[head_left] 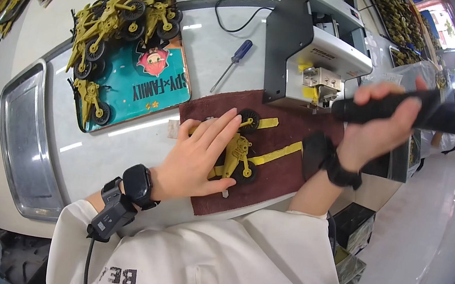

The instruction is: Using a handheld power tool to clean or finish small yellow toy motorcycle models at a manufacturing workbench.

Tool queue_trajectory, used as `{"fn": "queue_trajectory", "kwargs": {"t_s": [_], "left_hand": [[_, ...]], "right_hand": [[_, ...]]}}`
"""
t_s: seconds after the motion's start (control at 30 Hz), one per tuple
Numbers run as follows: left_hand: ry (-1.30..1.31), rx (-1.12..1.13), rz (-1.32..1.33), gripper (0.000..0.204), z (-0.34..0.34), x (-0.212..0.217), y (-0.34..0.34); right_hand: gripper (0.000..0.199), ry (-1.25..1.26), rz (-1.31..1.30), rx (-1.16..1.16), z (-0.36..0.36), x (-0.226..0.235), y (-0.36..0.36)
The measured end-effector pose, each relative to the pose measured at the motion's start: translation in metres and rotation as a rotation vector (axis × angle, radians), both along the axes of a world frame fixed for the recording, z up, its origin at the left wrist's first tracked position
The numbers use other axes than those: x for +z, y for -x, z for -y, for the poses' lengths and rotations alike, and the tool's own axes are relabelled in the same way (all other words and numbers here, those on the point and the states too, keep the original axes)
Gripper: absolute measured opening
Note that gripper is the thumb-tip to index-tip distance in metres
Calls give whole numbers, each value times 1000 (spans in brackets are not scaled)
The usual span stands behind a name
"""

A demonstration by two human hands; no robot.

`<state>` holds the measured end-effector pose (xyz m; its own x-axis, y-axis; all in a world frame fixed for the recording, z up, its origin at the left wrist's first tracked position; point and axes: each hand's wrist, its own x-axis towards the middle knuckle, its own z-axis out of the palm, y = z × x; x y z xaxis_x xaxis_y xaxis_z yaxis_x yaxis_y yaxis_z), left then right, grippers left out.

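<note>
Left hand lies flat, fingers spread, pressing an olive-yellow plastic toy motorcycle with black wheels onto the dark brown cloth mat at the white counter's near edge. Right hand, fist wrapped around a black electric screwdriver, hovers above the mat's right end. Many finished-looking motorcycles heap on the teal printed board at the counter's left; this one seems mid-assembly.
</note>
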<state>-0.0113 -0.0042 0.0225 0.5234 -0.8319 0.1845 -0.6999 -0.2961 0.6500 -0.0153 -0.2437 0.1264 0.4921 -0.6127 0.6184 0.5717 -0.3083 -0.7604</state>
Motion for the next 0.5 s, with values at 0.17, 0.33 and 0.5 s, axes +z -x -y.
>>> {"fn": "queue_trajectory", "kwargs": {"t_s": [0.17,0.33,0.5], "left_hand": [[-17,17,51,95,2,-6,2],[-15,54,87,96,1,-9,-1],[-8,45,55,95,0,-9,-2]], "right_hand": [[80,-14,122,525,-37,-18,50],[88,-46,61,639,-65,-42,45],[83,93,25,452,-76,-50,41]]}}
